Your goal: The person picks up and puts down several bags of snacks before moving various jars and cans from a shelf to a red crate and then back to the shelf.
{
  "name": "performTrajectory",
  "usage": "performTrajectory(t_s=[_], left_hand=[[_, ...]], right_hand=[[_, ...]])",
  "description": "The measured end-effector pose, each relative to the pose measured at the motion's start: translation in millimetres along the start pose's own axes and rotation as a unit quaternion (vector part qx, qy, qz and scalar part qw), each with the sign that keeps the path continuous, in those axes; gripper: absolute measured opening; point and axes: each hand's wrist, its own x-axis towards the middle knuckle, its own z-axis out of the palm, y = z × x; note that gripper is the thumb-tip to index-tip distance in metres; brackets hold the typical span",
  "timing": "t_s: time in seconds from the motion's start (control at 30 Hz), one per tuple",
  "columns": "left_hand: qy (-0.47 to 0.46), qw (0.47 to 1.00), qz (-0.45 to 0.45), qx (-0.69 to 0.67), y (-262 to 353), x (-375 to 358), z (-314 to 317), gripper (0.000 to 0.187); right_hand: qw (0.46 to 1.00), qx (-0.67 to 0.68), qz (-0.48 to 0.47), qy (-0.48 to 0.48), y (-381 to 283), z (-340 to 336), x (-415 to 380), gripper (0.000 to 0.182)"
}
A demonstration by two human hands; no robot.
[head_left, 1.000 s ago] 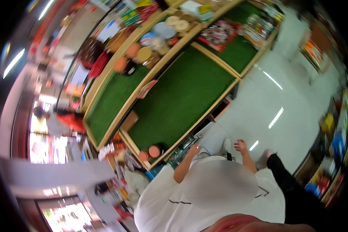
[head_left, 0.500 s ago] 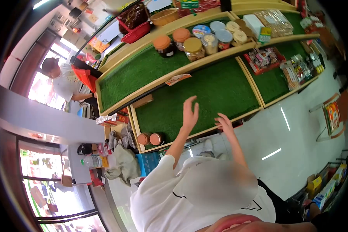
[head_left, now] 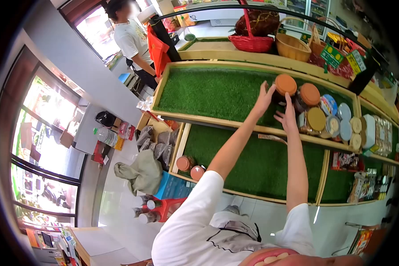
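A dark jar with an orange lid (head_left: 285, 84) stands on the green upper shelf (head_left: 208, 91), between my two hands. My left hand (head_left: 263, 101) is open at the jar's left side, its fingers stretched up along it. My right hand (head_left: 288, 116) is open too, fingers spread, with a fingertip just below the lid's near edge. Just right of it stands a second orange-lidded jar (head_left: 309, 94). A gold-lidded jar (head_left: 315, 120) is nearest to my right hand on that side.
More jars and tubs (head_left: 332, 124) crowd the shelf's right part. Below lies a lower green shelf (head_left: 252, 164) with two orange-lidded jars (head_left: 189, 167) in its left corner. A red basket (head_left: 252, 43) sits behind, and a person (head_left: 133, 40) stands at the far left.
Both hands have moved from over the lower shelf up to the orange-lidded jar on the upper shelf. The view has turned, and the jars now appear further right and closer.
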Motion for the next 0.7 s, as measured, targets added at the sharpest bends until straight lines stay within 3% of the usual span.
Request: performTrajectory(t_s=[0.03,0.1,0.23,0.3,0.57,0.7], left_hand=[[-0.011,0.998,-0.05,-0.035,6,4,5,0.086],[-0.053,0.997,-0.052,-0.03,-26,24,11,0.097],[-0.006,0.996,-0.081,-0.031,-18,20,16,0.094],[0.027,0.996,-0.072,-0.046,-14,14,22,0.088],[0.191,0.981,0.022,0.008,22,-53,21,0.075],[0.129,0.982,0.136,-0.022,53,-97,5,0.078]], right_hand=[[0.999,-0.01,0.031,-0.017,3,-2,13,0.098],[1.0,0.003,0.026,0.001,-5,-1,13,0.109],[0.997,-0.005,0.073,-0.015,-11,-1,25,0.118],[0.994,-0.074,0.056,0.058,-12,13,30,0.108],[0.995,-0.002,-0.034,-0.09,-11,14,-20,0.078],[0.976,0.057,-0.145,-0.153,-15,6,-73,0.07]])
